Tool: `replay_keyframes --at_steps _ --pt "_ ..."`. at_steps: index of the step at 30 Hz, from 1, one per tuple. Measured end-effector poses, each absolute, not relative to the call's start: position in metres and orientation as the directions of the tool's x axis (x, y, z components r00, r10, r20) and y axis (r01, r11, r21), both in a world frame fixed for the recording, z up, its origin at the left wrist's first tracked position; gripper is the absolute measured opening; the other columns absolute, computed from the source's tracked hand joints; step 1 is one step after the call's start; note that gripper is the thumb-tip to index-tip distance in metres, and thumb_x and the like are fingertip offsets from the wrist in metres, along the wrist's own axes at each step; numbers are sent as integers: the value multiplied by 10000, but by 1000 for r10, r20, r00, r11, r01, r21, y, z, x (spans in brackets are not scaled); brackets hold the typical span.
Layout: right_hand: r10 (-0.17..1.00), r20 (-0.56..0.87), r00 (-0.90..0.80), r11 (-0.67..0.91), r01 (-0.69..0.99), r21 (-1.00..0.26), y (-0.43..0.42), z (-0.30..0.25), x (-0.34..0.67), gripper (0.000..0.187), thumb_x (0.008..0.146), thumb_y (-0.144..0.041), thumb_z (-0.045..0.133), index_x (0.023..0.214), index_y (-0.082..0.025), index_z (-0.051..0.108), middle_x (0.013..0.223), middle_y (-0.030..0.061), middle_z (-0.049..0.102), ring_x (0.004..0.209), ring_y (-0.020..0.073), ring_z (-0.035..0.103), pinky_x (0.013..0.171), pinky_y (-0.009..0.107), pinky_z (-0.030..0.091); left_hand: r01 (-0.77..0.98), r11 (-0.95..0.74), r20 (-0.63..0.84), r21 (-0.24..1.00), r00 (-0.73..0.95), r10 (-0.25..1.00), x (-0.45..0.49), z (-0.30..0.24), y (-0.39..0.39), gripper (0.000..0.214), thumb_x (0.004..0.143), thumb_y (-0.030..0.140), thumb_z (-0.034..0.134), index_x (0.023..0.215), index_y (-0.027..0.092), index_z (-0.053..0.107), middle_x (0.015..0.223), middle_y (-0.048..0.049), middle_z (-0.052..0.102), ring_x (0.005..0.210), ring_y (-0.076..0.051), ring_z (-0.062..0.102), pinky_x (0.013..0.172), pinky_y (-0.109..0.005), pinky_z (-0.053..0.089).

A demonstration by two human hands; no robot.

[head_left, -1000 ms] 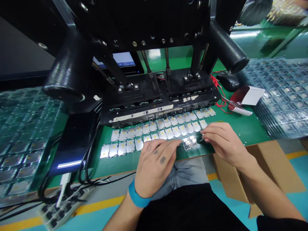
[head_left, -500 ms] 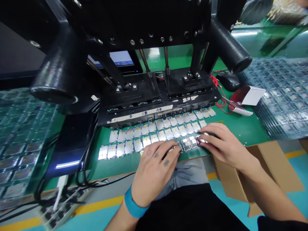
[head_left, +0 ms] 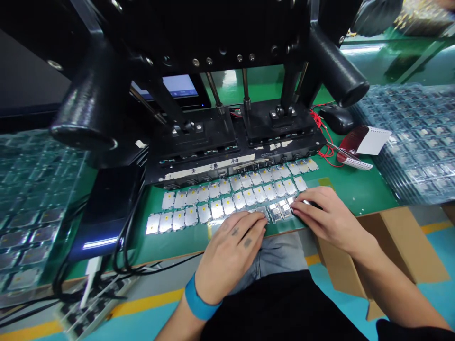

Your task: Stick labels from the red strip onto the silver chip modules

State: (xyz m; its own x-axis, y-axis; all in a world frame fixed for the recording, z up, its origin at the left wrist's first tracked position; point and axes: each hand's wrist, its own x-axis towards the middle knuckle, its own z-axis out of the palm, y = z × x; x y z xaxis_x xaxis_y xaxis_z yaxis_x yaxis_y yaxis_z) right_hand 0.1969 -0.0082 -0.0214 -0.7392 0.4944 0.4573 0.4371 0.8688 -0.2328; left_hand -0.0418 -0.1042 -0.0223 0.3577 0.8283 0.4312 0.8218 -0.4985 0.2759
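Rows of silver square chips with yellow centre dots (head_left: 227, 201) lie on a green mat (head_left: 355, 189). My left hand (head_left: 231, 251), with a blue wristband, rests at the near edge of these rows, its fingertips next to a few bare circuit modules (head_left: 279, 213). My right hand (head_left: 329, 218) is on the other side of those modules, fingertips on or beside a shiny piece. My fingers hide part of the pieces, so I cannot tell whether either hand holds one.
A black press fixture (head_left: 199, 137) with a taped numbered strip (head_left: 209, 166) stands behind the rows. Stacks of clear trays holding chips lie left (head_left: 35, 213) and right (head_left: 419, 142). There are a black mouse (head_left: 337, 119), red wires (head_left: 322, 151), and a cardboard box (head_left: 401, 246) below the bench edge.
My left hand has drawn slightly back toward me, showing more of the chip rows. My right hand has shifted a little left and down over the modules. The view has moved slightly.
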Motion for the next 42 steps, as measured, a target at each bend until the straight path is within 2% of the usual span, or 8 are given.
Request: replay_keyframes --at_steps 8,13,18,23,27,31,35,42 --pt "381 386 -840 924 343 -168 1 -3 194 226 959 -207 608 1161 -128 671 1180 102 713 1130 266 603 956 438 567 880 -428 406 209 320 856 -27 -22 -90 254 978 258 592 1217 183 635 1220 -72 705 1083 -278 555 889 -434 455" --pt "358 360 -861 932 305 -197 3 -6 190 208 964 -182 600 1138 -127 699 1134 79 745 1116 250 628 927 423 575 866 -442 435 233 314 844 -23 -21 -84 205 991 248 566 1171 177 635 1130 -46 740 1040 -252 578 882 -406 425" --pt "325 444 -835 945 271 -182 2 -15 190 186 946 -124 612 1114 -105 687 1097 94 748 1052 232 644 883 403 552 857 -444 508 263 268 819 -23 -17 -84 211 1018 204 484 1182 170 612 963 -35 752 924 -210 606 828 -362 419" --pt "389 561 -731 921 328 -212 1 -9 183 111 947 -75 569 1011 -101 656 1019 102 739 983 224 640 842 381 532 845 -432 517 314 229 824 -23 -18 -79 240 1010 126 486 1221 181 586 884 -17 729 887 -193 600 812 -341 412" --pt "435 543 -719 899 379 -218 2 -5 174 108 964 -99 538 980 -91 645 1015 119 727 995 237 618 877 390 533 865 -410 478 288 241 845 -21 -19 -73 215 1025 153 462 1185 188 600 839 -15 700 865 -207 593 746 -343 395" --pt "484 472 -737 875 429 -226 2 -11 170 136 980 -126 517 975 -107 652 1034 120 706 998 251 604 844 402 533 875 -393 450 283 240 860 -19 -18 -69 204 1033 177 445 1160 192 604 949 -31 734 893 -213 601 750 -354 415" --pt "540 415 -733 842 471 -264 -1 -21 175 142 977 -170 554 1064 -119 655 1114 125 678 1055 265 583 884 431 522 864 -397 467 309 226 855 -22 -12 -75 204 1033 176 443 1149 189 610 1075 -52 734 957 -215 606 807 -363 449" --pt "484 428 -763 874 400 -276 -16 -22 190 171 932 -124 621 1099 -124 662 1090 119 669 1052 248 572 904 414 528 834 -477 405 277 349 845 -42 -11 -106 166 1009 198 524 1122 195 645 1152 -49 723 1068 -252 578 886 -417 449"
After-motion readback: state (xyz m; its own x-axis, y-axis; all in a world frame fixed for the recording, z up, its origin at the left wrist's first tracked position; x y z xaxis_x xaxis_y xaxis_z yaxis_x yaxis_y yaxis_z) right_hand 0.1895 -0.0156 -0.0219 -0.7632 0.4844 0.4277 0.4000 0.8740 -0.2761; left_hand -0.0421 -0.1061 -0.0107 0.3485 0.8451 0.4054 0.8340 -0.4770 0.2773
